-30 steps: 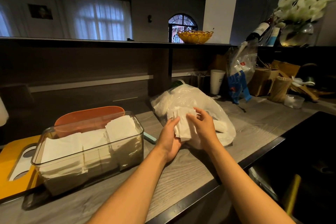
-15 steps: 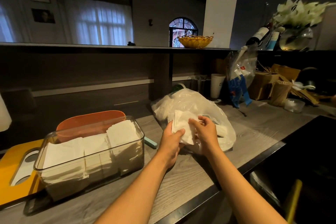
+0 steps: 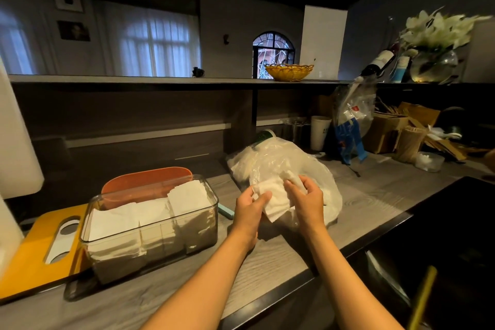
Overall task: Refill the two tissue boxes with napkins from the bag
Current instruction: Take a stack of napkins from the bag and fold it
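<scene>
Two hands work at the middle of the grey wood-grain counter (image 3: 375, 203), near its front edge. Left hand (image 3: 250, 207): fingers and thumb curled around the left end of a wad of white napkins (image 3: 276, 195). Right hand (image 3: 308, 198): fingers curled over the right end of the same wad, gripping it. Wad sits just above the counter, against the front of the clear plastic bag (image 3: 289, 166), which lies slumped on the counter behind the hands with more white napkins inside.

Clear tissue box (image 3: 150, 225) stands toward the left end of the counter, open-topped, holding stacks of white napkins side by side. Orange box (image 3: 146, 181) touches its rear side; contents not visible. Yellow lid (image 3: 40, 252) with an oval slot lies flat at the clear box's left, reaching the counter's front edge. Teal object (image 3: 226, 212) pokes out beside the clear box's right wall; cannot identify.
</scene>
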Tool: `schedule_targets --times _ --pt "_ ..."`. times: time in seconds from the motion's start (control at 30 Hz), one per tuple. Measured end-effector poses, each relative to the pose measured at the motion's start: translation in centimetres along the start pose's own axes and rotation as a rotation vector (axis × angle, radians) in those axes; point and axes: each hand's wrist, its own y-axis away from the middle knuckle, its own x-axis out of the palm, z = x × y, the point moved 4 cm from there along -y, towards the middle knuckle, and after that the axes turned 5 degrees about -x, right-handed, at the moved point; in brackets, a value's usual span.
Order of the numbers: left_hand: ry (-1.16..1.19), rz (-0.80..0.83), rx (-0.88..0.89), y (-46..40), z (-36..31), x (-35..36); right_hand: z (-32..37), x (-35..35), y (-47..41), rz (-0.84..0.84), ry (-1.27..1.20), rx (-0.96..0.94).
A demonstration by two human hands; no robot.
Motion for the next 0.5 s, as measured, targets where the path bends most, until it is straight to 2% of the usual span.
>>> schedule_targets --times 0.1,0.23,0.37,0.5 --pt "0.059 -0.064 -0.014 1.4 -0.3 -0.8 0.6 -0.1 1.9 0.03 -0.008 -0.005" --pt "0.001 -0.076 0.01 4.6 -2.2 -1.5 1.8 0.0 4.6 0.058 -0.048 0.012" --pt "-0.204 -0.033 0.088 9.0 -4.2 -3.6 3.9 0.9 8.1 0.114 -0.121 0.036" --pt "-0.354 -0.133 0.161 13.0 -4.7 -7.6 4.9 3.1 11.7 0.261 -0.085 0.063"
